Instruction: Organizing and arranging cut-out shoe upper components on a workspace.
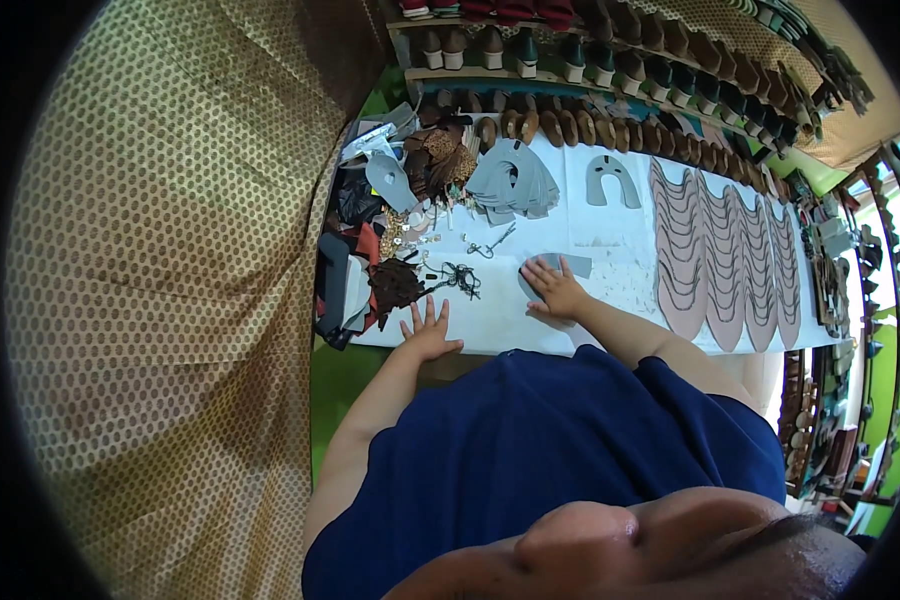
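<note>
My blue shirt is nearest, just short of the white-covered table. At its near edge, left of the middle, my left hand is spread wide with fingers pointing far; it holds nothing, and I cannot tell whether the palm touches the cover. Farther right, my right hand lies palm down, fingers spread, over a flat grey piece; I rest on it without gripping it. The piece lies on the cover, its right end showing past my fingers.

Just beyond my left hand are a tangle of dark cord and, left of that, a heap of dark brown scraps. Well to the right, pinkish pieces overlap in four columns running near to far. Past my hands, a fanned stack of grey cut pieces sits left of a single grey horseshoe-shaped piece. At the far edge stands a row of brown shoes, with shelved heeled shoes beyond.
</note>
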### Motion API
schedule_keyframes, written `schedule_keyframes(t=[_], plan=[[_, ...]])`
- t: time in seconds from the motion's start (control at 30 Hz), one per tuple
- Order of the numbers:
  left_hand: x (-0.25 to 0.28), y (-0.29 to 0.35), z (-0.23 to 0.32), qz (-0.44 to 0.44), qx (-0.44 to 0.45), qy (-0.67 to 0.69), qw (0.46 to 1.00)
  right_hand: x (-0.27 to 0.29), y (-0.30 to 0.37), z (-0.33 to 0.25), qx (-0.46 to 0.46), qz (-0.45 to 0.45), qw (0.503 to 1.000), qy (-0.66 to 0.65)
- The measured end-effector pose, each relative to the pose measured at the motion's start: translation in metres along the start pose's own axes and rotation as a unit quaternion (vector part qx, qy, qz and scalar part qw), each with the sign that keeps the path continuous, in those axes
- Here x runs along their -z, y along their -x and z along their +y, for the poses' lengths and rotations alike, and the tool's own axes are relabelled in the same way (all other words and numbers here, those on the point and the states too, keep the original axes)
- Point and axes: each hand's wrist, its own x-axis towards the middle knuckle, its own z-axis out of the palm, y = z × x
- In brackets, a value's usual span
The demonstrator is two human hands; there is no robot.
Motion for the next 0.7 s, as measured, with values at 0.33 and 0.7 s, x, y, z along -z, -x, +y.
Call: schedule_keyframes(t=[0.33, 0.7], plan=[[0.004, -0.004, -0.004, -0.019, 0.003, 0.025, 1.000, 0.029, -0.049, 0.002, -0.015, -0.008, 1.000, 0.013], [-0.005, -0.009, 0.001, 0.015, 0.035, 0.013, 0.999, 0.078, -0.023, 0.088, 0.003, 0.087, 0.958, -0.274]])
